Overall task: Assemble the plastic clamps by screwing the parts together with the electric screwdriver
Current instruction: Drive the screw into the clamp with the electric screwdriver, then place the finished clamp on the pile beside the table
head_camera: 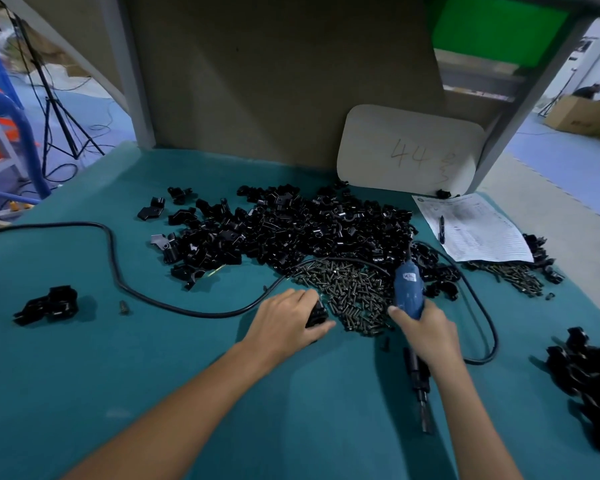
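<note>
The head view looks down on a green tabletop where all the work material lies within reach of the person. The left hand rests low on the tabletop with its fingers curled over a black clamp part, at the near edge of the heap of screws. It probably sits there so that a screw can be taken without a long reach. The right hand is closed around the middle of the electric screwdriver. The blue body points away from the person and the dark bit end points back toward the person, low over the tabletop. The tool seems to wait until a part and a screw are ready. Its cord runs in a wide loop to the left, which keeps it out of the working area. Behind the screws lies a big heap of black plastic parts, the supply for the clamps. A small group of clamps lies apart on the far left, and a darker pile of clamps lies on the right edge; whether these are finished cannot be told. A sheet of paper with a pen on it lies at the right, partly over a second heap of screws. In my judgement the step in hand is preparing one clamp for screwing.
</note>
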Motion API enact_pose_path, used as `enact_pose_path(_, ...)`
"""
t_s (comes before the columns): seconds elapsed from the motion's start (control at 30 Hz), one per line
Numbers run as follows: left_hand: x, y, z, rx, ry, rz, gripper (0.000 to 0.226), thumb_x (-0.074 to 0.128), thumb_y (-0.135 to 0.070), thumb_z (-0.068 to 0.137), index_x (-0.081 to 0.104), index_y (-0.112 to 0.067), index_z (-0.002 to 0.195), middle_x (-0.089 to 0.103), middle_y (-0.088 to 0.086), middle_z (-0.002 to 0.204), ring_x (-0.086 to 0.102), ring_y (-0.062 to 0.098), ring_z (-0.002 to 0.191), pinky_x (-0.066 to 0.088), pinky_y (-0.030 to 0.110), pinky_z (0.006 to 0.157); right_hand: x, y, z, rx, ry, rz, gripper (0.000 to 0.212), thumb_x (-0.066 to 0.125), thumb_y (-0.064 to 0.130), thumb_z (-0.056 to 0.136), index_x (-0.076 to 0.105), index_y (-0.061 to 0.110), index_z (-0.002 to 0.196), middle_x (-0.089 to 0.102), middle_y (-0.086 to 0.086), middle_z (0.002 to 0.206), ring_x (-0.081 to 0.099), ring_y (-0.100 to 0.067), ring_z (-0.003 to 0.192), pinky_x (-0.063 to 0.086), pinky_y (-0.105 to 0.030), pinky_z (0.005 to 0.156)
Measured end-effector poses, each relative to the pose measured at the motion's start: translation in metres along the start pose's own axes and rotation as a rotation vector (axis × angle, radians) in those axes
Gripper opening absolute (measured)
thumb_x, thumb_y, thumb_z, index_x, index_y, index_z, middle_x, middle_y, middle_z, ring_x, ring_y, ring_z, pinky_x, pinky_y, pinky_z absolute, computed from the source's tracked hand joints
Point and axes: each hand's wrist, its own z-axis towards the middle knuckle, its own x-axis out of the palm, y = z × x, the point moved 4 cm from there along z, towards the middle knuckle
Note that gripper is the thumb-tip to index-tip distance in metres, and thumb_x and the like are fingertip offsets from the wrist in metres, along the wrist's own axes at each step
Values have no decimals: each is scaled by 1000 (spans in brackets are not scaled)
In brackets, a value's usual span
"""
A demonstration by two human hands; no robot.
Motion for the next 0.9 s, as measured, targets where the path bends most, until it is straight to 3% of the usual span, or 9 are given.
enact_pose_path(0.07,-2,0,0,2,-10,21,43,71,-55,85,53,-16,83,58,-6,72,51,13,63,31,22,55,0,14,-7,-127,-165,-218,61,68,49,92,55,5,133,58,-22,127,47,-39,119,30,-44,99)
enact_pose_path(0.13,-2,0,1,-5,5,17,43,72,-55,84,54,-16,83,59,-5,73,53,14,64,31,23,55,4,42,-28,-382,-284,-161,61,66,47,94,53,9,140,53,-20,134,44,-37,126,29,-44,104)
enact_pose_path(0.27,1,6,-2,-10,55,-83,29,74,-34,87,57,-13,95,65,0,85,61,23,75,36,30,59,43,91,-62,-672,168,127,45,55,42,102,54,20,141,61,1,138,56,-15,125,42,-27,103)
enact_pose_path(0.37,1,12,-5,-33,63,-136,29,66,-34,85,61,-10,101,67,5,89,65,30,82,45,35,60,55,99,-68,-647,283,187,42,53,34,106,51,18,145,63,-4,138,58,-21,126,40,-23,99)
enact_pose_path(0.47,3,13,-7,-15,36,-137,42,59,-51,81,58,-13,100,66,3,82,67,29,73,49,34,52,49,96,-70,-677,259,209,46,56,33,104,49,17,146,61,-7,140,57,-23,127,43,-32,103)
enact_pose_path(0.6,13,14,-4,-119,104,-180,71,93,-40,60,45,-20,108,66,9,93,68,37,78,50,39,52,46,82,-72,-688,153,152,47,60,30,103,51,15,146,62,-13,135,56,-32,122,44,-40,104)
enact_pose_path(0.7,15,13,-2,-117,84,-145,90,96,-47,53,47,-15,122,64,8,107,67,32,89,49,35,54,30,63,-68,-590,55,186,39,53,37,105,57,16,138,64,-10,129,58,-29,117,47,-41,100)
enact_pose_path(0.8,15,18,-1,-140,61,-144,76,80,-59,68,46,-19,123,61,1,108,63,22,92,46,31,55,-20,16,-47,-444,-126,264,34,52,37,106,60,18,132,70,-4,119,63,-21,107,49,-35,90)
enact_pose_path(0.9,15,17,1,-150,22,-131,53,69,-54,80,49,-22,116,61,-2,103,63,22,90,45,31,56,-87,-54,-20,-222,-339,256,31,56,32,105,61,16,130,70,0,115,65,-18,105,50,-32,87)
